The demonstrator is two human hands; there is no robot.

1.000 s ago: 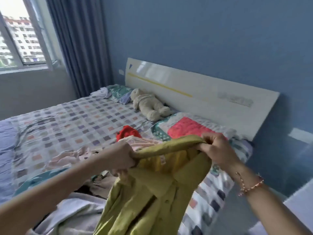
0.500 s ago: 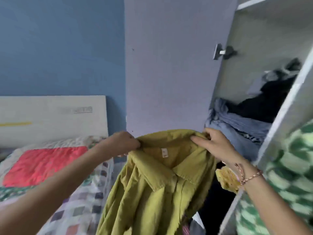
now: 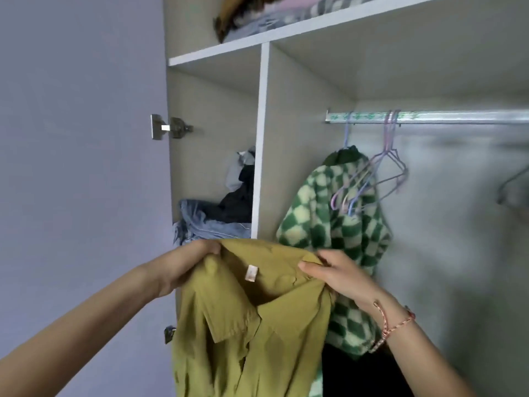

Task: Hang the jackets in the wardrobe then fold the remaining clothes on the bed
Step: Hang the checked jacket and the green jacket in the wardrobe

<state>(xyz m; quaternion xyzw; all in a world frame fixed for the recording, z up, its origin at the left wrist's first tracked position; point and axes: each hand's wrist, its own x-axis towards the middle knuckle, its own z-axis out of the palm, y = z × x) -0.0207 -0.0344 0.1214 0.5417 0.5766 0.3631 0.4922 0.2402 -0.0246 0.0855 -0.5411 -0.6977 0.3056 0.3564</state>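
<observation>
Two hands, left (image 3: 186,267) and right (image 3: 340,277), gripping olive-green collared jacket (image 3: 252,333), hanging limp

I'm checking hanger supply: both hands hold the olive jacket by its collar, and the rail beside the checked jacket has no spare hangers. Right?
Not quite. The head view shows spare hangers on the rail beside the checked jacket. The rest holds: left hand and right hand hold the olive jacket by its collar.

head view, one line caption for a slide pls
Both hands, left hand and right hand, hold an olive jacket by its collar before the wardrobe rail.
</observation>
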